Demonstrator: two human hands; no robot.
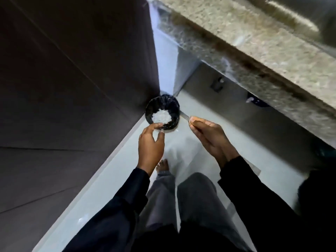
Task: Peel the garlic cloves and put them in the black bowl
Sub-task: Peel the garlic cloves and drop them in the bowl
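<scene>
Garlic cloves lie white inside the black bowl near centre, the left hand at seven o'clock gripping its rim, the right hand at four o'clock pinching a knife.

White heap in the black bowl too blurred to call garlic. Right hand hides most of a thin metal tool; only the tip shows. Counter beyond right hand motion-blurred, cut by top edge.

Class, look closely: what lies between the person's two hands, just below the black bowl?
In the head view, only pale floor separates left hand and right hand; the black bowl sits above.
</scene>
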